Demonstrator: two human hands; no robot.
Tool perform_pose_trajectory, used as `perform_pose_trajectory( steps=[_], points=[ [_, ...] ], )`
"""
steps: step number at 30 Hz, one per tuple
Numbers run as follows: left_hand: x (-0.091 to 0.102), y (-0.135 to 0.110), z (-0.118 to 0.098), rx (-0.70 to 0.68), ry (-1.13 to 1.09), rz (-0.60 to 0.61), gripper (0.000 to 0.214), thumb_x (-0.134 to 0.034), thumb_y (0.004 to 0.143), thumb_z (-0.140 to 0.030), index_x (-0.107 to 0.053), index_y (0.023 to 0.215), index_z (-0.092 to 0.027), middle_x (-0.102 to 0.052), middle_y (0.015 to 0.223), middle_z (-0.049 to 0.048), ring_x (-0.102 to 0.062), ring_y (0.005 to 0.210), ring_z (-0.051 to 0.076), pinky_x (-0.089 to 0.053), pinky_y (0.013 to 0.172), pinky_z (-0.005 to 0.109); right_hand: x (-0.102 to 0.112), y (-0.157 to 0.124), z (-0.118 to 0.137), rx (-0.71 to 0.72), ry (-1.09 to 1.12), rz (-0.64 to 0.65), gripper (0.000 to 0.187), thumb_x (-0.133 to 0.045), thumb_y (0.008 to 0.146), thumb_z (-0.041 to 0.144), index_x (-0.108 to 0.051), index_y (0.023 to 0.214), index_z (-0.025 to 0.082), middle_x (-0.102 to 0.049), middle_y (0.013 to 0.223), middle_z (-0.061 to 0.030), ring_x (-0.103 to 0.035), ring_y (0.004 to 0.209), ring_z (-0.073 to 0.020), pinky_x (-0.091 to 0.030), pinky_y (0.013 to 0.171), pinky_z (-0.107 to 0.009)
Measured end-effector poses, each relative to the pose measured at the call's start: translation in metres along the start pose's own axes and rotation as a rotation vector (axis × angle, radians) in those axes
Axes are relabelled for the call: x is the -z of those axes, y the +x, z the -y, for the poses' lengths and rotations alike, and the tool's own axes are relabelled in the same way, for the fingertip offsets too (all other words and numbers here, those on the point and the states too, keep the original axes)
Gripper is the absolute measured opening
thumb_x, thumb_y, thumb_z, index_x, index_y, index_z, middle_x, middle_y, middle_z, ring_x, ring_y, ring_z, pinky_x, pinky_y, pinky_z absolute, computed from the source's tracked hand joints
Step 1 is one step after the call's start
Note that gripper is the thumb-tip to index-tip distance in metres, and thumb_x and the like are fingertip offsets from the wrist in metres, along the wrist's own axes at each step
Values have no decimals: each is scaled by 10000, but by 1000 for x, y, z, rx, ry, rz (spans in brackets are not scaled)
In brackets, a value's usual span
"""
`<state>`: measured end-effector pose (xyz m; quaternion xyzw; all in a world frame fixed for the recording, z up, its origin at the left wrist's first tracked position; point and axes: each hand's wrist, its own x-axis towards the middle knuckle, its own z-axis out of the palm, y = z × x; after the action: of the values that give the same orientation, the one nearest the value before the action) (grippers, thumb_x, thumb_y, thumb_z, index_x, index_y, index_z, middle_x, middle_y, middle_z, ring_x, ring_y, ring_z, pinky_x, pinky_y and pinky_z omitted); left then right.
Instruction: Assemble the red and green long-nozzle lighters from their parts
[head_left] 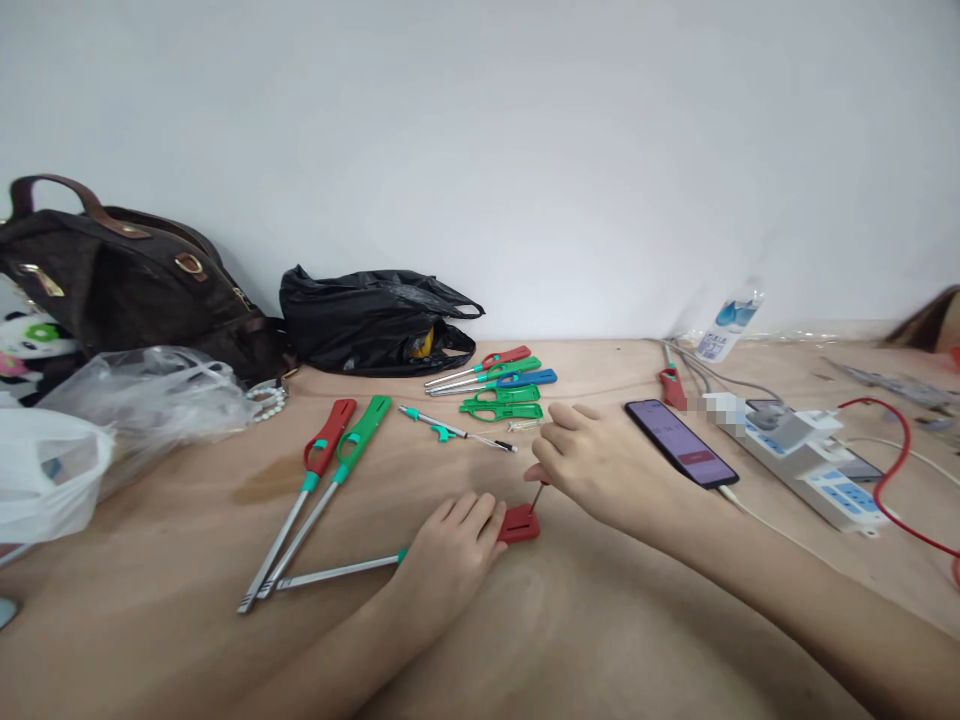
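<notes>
red plastic lighter (520, 524), slim metal barrel (341, 571) leftward, lies flat on the tan table (615, 640), gripped by the left hand (454, 548); the right hand (576, 452) pinches a tilted, thin-shafted screwdriver (537, 498) against it; two long lighters (339, 422) left, three small-looking lighters (517, 369) and two hollow green shells (517, 411) behind

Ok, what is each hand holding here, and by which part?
The left hand holds a red lighter by its handle, leaving the rear end uncovered; the right hand grips a thin screwdriver by its mostly hidden handle.

smooth plastic lighter handle (523, 534), metal barrel (341, 571).
</notes>
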<state>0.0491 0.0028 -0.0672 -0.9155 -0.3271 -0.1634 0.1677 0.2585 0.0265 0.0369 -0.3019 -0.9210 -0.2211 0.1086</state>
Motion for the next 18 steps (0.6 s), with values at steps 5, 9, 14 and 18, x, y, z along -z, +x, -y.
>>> perform_pose_trajectory(
  steps=[5, 9, 14, 18],
  points=[
    [-1, -1, 0, 11, -5, 5, 227, -458, 962, -177, -613, 1105, -92, -641, 900, 85, -611, 822, 236, -492, 668, 343, 12, 0, 7, 22, 41, 54, 92, -524, 897, 98, -606, 871, 132, -623, 765, -77, -495, 693, -208, -357, 607, -313],
    [-2, 0, 0, 15, -16, 2, 221, -471, 957, -180, -613, 1103, -96, -640, 905, 86, -615, 817, 238, -496, 679, 353, 11, -1, 7, 22, 1, 33, 122, -548, 903, 105, -597, 799, 143, -623, 772, -69, -513, 750, -199, -360, 645, -297],
    [-2, 1, 0, 6, 4, 2, 212, -466, 960, -176, -613, 1090, -93, -635, 878, 76, -613, 789, 227, -494, 658, 335, 3, -2, 5, -51, -96, 51, 133, -571, 906, 156, -603, 778, 140, -625, 749, -83, -522, 706, -206, -293, 553, -291],
    [-1, 0, 0, 8, 6, 4, 205, -483, 956, -179, -610, 1091, -93, -632, 882, 75, -614, 799, 227, -491, 658, 331, 8, -6, 3, -69, -64, 58, 120, -451, 916, 95, -563, 894, 131, -603, 764, -71, -493, 672, -200, -289, 563, -296]
  ],
)
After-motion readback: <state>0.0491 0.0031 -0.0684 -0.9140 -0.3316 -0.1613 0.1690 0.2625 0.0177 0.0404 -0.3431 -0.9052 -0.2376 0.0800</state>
